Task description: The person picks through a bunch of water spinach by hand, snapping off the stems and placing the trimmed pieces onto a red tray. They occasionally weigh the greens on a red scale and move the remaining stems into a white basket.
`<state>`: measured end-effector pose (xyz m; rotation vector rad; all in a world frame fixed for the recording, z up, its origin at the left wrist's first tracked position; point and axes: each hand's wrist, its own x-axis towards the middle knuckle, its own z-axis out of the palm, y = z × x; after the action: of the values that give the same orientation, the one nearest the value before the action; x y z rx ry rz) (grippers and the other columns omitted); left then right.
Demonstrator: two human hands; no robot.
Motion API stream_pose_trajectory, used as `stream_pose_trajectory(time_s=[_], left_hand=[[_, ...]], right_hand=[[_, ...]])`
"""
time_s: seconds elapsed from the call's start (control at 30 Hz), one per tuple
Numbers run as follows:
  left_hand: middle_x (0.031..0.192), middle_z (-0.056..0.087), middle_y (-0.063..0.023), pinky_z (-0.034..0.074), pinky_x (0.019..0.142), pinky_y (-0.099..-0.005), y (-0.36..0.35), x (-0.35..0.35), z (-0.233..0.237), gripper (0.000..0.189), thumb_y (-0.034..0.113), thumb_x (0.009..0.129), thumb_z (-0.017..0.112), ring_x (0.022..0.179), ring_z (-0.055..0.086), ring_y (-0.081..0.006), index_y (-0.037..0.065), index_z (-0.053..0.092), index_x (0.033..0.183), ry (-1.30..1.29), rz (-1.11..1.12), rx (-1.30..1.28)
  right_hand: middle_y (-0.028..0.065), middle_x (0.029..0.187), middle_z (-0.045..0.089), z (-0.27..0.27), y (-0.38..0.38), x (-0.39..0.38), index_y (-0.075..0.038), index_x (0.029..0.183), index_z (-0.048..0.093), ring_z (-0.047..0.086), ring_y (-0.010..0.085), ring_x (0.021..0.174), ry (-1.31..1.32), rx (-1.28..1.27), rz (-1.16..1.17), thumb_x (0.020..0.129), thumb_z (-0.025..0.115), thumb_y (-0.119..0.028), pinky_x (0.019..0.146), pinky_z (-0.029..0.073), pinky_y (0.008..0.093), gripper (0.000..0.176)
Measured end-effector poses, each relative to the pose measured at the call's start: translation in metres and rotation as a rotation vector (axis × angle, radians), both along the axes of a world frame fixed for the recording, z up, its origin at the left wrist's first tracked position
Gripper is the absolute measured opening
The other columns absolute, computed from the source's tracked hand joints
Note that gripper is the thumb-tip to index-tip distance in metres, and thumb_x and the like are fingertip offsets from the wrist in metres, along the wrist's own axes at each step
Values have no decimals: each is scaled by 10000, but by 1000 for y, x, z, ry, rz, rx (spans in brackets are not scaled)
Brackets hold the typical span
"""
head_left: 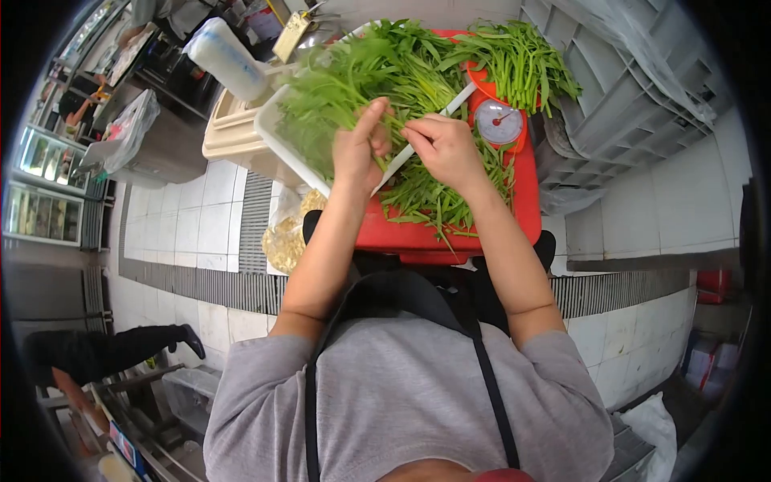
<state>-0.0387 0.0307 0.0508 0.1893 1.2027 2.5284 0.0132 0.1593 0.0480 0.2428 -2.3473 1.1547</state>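
Observation:
My left hand [361,149] is closed round a few stems of leafy greens, over the near edge of a white tub [283,146]. Close beside it, my right hand [444,149] pinches the same greens between thumb and fingers. Long green leaves [401,56] fill the tub; those by my left hand are blurred. Loose leaves [434,197] lie below my hands on a red surface [526,193]. At the upper right, a bundle of green stems [522,68] rests on an orange scale [498,123] with a round dial.
Left of the tub are a beige container [233,128] and a plastic-wrapped roll [225,58]. A bag of yellowish pieces [285,241] sits below it. Grey crates [626,96] stand at the right. Another person's dark-clothed leg [136,345] shows at the lower left.

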Motion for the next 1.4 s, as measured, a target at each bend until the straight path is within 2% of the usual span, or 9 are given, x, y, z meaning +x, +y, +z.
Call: stream_pose_trajectory(time_s=[0.2, 0.27, 0.4, 0.53, 0.63, 0.93, 1.03, 1.17, 1.4], left_hand=[[815, 539, -12, 270, 379, -167, -34, 1, -15, 199, 133, 809, 568, 467, 349, -27, 18, 533, 967, -80, 34, 54], [798, 537, -2, 284, 377, -130, -68, -26, -26, 155, 130, 836, 526, 504, 382, -6, 37, 529, 959, -82, 168, 372], [765, 551, -6, 397, 494, -175, -104, -32, -6, 171, 113, 811, 525, 596, 475, -58, 35, 507, 962, -63, 341, 256], [636, 494, 28, 350, 466, -172, -88, -24, -12, 173, 67, 791, 498, 549, 447, -54, 39, 512, 961, -151, 403, 191], [535, 262, 74, 243, 370, -161, -86, -19, -25, 150, 128, 827, 517, 427, 258, -25, 56, 524, 959, -173, 187, 246], [608, 474, 35, 299, 394, -164, -74, -12, -40, 208, 177, 771, 623, 447, 380, -28, 19, 565, 893, -275, 210, -43], [534, 420, 44, 261, 360, -188, -53, -3, -41, 186, 188, 744, 656, 394, 338, -40, 31, 579, 807, -280, 45, -103], [551, 395, 54, 233, 362, -192, -24, 1, -29, 169, 180, 746, 658, 398, 323, -38, 42, 572, 792, -172, -42, -248], [485, 420, 41, 227, 353, -204, -1, 5, -23, 137, 144, 722, 657, 366, 313, -46, 48, 559, 718, -14, -110, -367]], right_hand=[[86, 624, 552, -18, -25, 16, 23, 778, 616, 519, 155, 543, 229, -359, -43, 745, 589, -39, 498, 394, 262, 76], [75, 658, 575, -35, 1, 22, 21, 803, 623, 525, 130, 571, 69, -563, -231, 771, 578, -65, 533, 403, 239, 102], [111, 652, 569, -57, 44, 21, 5, 785, 622, 551, 245, 590, -221, 187, -427, 737, 596, -111, 568, 438, 331, 128], [161, 673, 568, -43, -5, -18, -16, 680, 597, 550, 323, 643, -31, 42, -185, 750, 566, -198, 597, 445, 387, 198], [161, 647, 597, -36, -47, -47, -33, 689, 639, 584, 320, 644, -388, 270, -80, 727, 597, -314, 622, 468, 379, 287], [83, 635, 610, -34, -37, -37, -10, 813, 640, 556, 127, 557, -387, -182, -13, 730, 626, -192, 533, 420, 248, 200], [-28, 652, 570, -26, -26, -5, -17, 886, 642, 351, 9, 471, -423, -595, 108, 799, 582, -145, 418, 265, 170, 167], [38, 678, 607, -33, -10, 12, 15, 874, 628, 514, 95, 584, -382, -495, 58, 775, 597, -142, 567, 408, 239, 188], [111, 697, 595, -33, -5, 26, 12, 818, 624, 551, 175, 584, -113, -216, -115, 746, 601, -117, 559, 415, 264, 150]])
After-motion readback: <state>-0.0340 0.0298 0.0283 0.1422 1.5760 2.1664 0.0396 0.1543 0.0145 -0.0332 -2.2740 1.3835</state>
